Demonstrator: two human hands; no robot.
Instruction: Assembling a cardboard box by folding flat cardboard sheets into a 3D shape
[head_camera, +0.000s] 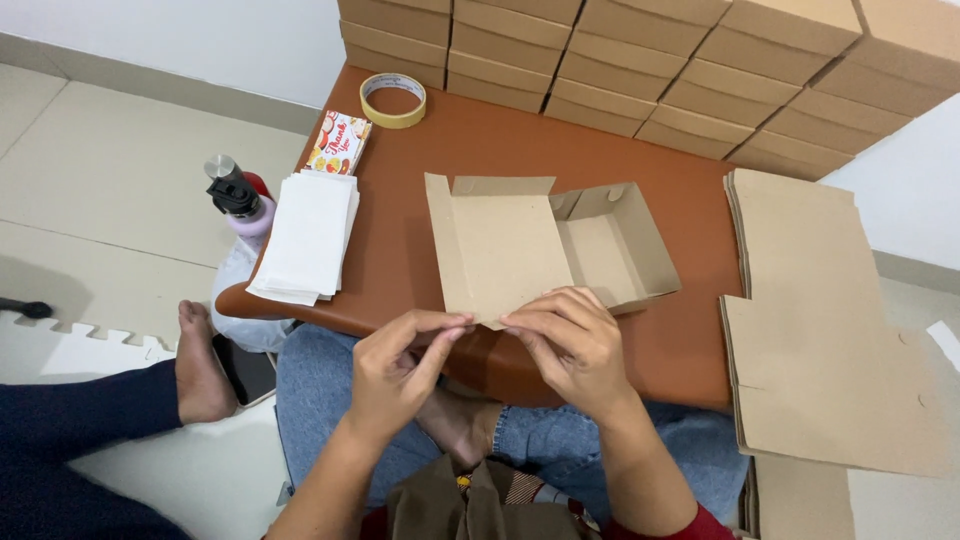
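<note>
On the brown table, a half-folded cardboard box is pinched at its near flap edge by the left hand and the right hand, fingertips closed on it.

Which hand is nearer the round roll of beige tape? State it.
Left. The left hand is nearer the round roll of beige tape at the table's far left; the right hand lies farther right.

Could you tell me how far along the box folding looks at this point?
Done: a wall of closed boxes is stacked at the back of the table. In hand: both the left hand and right hand pinch the near edge of a half-folded box, lid open. Left: a pile of flat blanks waits on the right.
</note>
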